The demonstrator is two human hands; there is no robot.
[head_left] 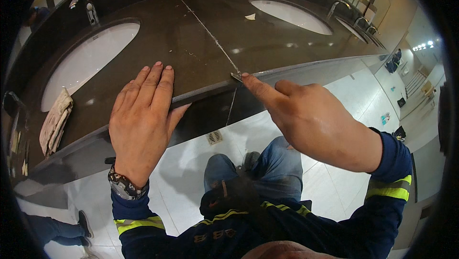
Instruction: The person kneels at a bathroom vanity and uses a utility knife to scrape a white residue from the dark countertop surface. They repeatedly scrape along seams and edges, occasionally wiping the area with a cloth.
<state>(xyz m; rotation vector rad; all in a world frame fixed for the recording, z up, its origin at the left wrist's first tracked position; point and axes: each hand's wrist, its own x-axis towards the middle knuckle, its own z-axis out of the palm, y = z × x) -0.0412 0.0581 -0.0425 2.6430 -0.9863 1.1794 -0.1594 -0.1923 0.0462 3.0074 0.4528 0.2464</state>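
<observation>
Here the right hand [315, 123] pinches a small blade [236, 76] at the front end of the countertop seam [210, 34], mid-frame, fingers closed with the forefinger stretched along it. The left hand [143, 115] lies flat, fingers spread slightly, bracing on the counter edge [201, 91]. Scraping the seam looks underway; next needs a steady draw along the line.

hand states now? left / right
Left hand: open, flat on the dark countertop, holding nothing.
Right hand: closed on a small blade at the countertop seam.

dark stone counter [143, 53] with white oval basins [88, 60], chrome taps [88, 8], over a pale tiled floor [354, 91].
</observation>
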